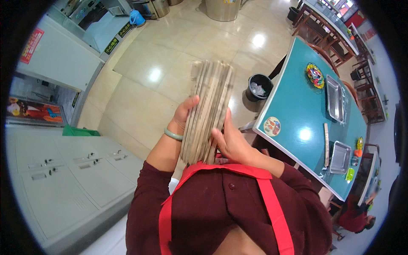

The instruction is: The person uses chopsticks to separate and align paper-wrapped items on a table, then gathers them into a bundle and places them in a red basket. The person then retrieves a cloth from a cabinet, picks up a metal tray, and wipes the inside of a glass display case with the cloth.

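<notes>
A thick bundle of long, flat wooden strips [205,111] is held in front of my chest, its far ends slightly blurred. My left hand [184,111] grips its left side, thumb on the outer strips, with a pale green bangle [173,134] on the wrist. On the opposite side, my right hand [234,140] presses against the strips with its thumb and palm. Most fingers of both hands are hidden by the bundle. The near ends of the strips reach the top of my red apron [223,166].
On the right stands a teal-topped table [287,105] with metal trays [334,98], a single light strip [326,143] and a colourful basket [315,75]. Beside it sits a black bin [258,87]. Grey lockers [63,178] line the left. A person [353,218] is at far right.
</notes>
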Tool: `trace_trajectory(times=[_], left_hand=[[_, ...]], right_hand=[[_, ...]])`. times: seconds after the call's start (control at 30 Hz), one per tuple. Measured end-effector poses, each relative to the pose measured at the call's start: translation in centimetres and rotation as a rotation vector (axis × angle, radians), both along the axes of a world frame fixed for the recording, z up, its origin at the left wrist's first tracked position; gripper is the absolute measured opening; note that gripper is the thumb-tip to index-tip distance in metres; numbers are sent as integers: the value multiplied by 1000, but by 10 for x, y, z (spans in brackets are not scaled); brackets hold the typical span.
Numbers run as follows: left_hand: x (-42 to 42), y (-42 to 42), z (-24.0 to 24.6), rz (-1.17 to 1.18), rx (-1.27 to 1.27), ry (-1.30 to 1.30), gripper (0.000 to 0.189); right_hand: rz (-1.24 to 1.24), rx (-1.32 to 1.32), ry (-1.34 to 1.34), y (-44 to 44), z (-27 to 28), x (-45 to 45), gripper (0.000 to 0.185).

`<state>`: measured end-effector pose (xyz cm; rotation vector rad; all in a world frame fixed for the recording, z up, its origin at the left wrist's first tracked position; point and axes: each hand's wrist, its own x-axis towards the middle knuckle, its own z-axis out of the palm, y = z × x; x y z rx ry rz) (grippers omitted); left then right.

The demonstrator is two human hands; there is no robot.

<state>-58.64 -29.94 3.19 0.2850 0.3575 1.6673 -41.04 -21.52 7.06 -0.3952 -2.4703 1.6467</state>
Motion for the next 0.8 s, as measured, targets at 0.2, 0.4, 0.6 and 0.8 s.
trace_trajectory(times=[0.2,0.4,0.6,0.8], left_hand=[[-30,14,-28,-238,32,-72,96],[-113,72,-46,-302,-82,-101,106],[-220,180,-27,-291,-141,-40,103],[-310,281,-10,-248,-106,-68,96]], right_hand=[[227,290,-176,34,-10,-13,73],[-341,-4,161,148,-21,-103,39],[-372,38,476,255,-28,-257,44],[-611,-95,510,337,-11,-362,36]])
